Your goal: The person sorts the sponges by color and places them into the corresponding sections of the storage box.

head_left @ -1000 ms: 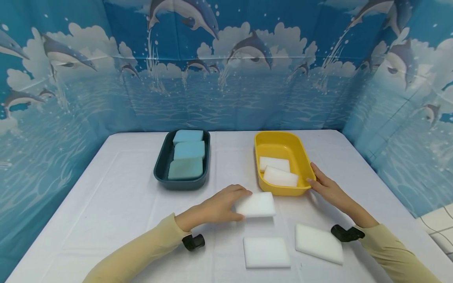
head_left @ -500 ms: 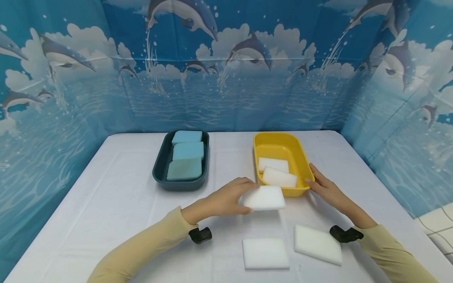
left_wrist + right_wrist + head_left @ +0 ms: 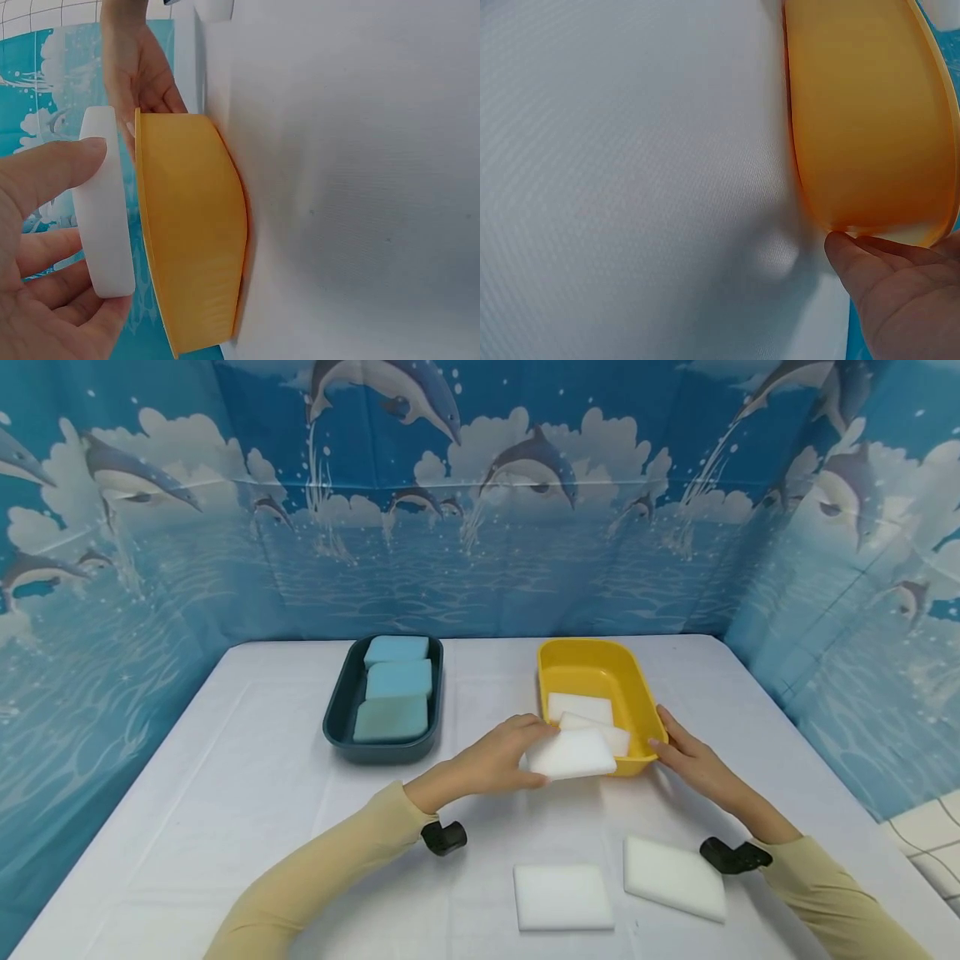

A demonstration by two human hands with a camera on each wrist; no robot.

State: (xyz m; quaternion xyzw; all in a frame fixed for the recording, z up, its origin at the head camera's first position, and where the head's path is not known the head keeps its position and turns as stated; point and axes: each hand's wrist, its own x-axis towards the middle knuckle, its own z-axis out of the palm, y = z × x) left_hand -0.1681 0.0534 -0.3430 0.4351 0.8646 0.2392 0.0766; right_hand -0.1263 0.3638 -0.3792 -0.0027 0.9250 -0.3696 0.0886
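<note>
My left hand (image 3: pixel 498 758) pinches a white sponge block (image 3: pixel 572 754) between thumb and fingers. The sponge hangs in the air at the near left rim of the yellow tub (image 3: pixel 637 693), tilted a little. In the left wrist view, the held sponge (image 3: pixel 103 217) stands just beyond the tub's rim, apart from it. Two more white sponges (image 3: pixel 579 706) lie inside the tub, the nearer one partly hidden behind the held one. At the tub's near right corner, my right hand (image 3: pixel 697 764) holds the rim and outer wall with thumb and fingers.
A dark teal tub (image 3: pixel 341 727) with three blue sponges (image 3: pixel 399 680) stands to the left. Two white sponges, one flat (image 3: pixel 564 897) and one slanted (image 3: pixel 673 878), lie near the front of the white-covered table (image 3: pixel 225 793). A dolphin-print curtain (image 3: pixel 480 577) encloses the back and sides.
My left hand has carried the white sponge up and to the right, from the table in front of the yellow tub to its near rim. The right hand has stayed at the tub.
</note>
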